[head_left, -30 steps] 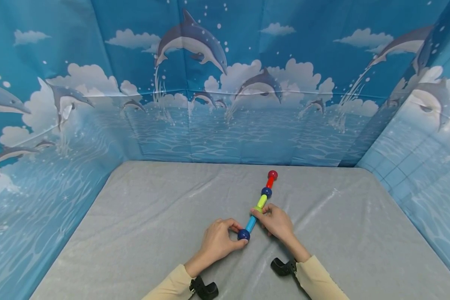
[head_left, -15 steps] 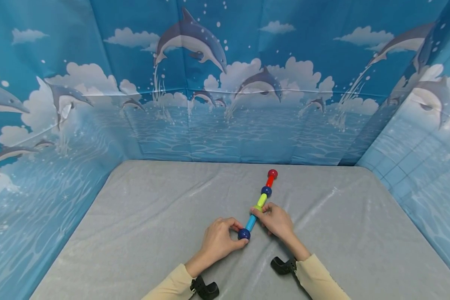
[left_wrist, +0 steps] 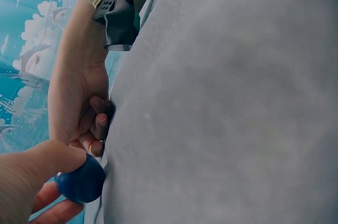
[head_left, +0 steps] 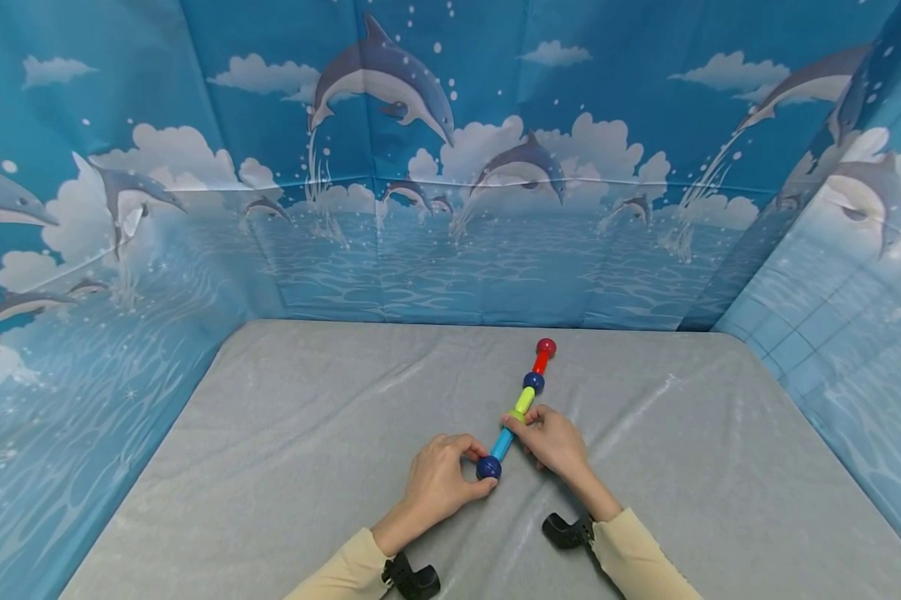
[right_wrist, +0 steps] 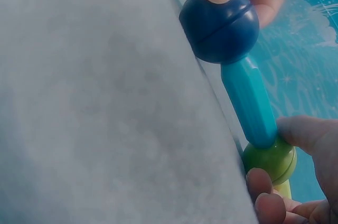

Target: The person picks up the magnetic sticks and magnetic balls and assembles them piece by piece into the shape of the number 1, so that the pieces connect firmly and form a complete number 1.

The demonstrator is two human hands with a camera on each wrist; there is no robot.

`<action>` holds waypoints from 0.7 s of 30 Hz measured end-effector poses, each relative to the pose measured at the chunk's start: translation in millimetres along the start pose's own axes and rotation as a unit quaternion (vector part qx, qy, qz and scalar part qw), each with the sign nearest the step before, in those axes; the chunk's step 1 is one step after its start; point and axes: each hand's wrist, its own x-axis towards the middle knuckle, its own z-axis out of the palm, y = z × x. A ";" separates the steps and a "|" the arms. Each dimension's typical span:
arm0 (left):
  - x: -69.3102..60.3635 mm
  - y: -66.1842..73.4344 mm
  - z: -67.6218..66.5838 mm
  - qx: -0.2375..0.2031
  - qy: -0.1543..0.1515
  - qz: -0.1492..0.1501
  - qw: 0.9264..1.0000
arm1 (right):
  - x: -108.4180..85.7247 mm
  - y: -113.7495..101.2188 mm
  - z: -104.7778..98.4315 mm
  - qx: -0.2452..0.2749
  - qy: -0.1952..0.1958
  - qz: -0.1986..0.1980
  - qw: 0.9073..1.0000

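Note:
A chain of coloured balls and rods lies slantwise on the grey cloth in the head view. At its near end, my left hand pinches a dark blue ball between thumb and fingers. A light blue rod joins this ball to a green ball. Thumb and fingers of my right hand grip that green ball. Beyond it run a yellow-green rod, another dark blue ball, a red rod and a red ball at the far end.
Grey cloth covers the table. Blue dolphin-print curtains stand behind it and along both sides. A black camera mount sits at the left wrist, and a similar black mount at the right.

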 end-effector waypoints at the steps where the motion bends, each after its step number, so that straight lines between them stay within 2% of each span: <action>1: 0.1 -0.2 0.1 0.000 0.000 0.000 1.000 | 0.0 -0.1 -0.1 0.001 0.000 0.000 1.000; 21: 0.0 1.7 0.3 -0.004 -0.006 -0.003 1.000 | -1.3 -0.4 -0.8 0.004 0.002 -0.006 1.000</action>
